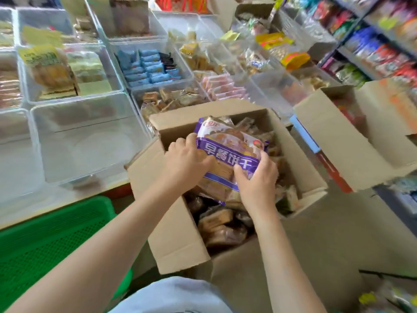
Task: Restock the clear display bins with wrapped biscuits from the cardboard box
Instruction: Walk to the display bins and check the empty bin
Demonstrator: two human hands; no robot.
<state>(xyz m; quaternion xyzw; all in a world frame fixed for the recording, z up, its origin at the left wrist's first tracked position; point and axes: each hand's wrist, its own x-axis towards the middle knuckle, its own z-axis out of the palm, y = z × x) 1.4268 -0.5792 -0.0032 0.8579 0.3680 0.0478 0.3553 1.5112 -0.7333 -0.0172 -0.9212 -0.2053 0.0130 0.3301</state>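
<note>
An open cardboard box stands in front of me, full of wrapped biscuits. Over its middle I hold a large purple biscuit bag with white characters. My left hand grips the bag's left edge, fingers curled over it. My right hand grips its lower right corner. To the left of the box sits a clear display bin that looks nearly bare inside. Behind the box, another clear bin holds brown wrapped biscuits.
Rows of clear bins with snacks fill the counter behind, among them one with blue packets. A green perforated crate sits at lower left. A second open cardboard box stands to the right, under shelves of packaged snacks.
</note>
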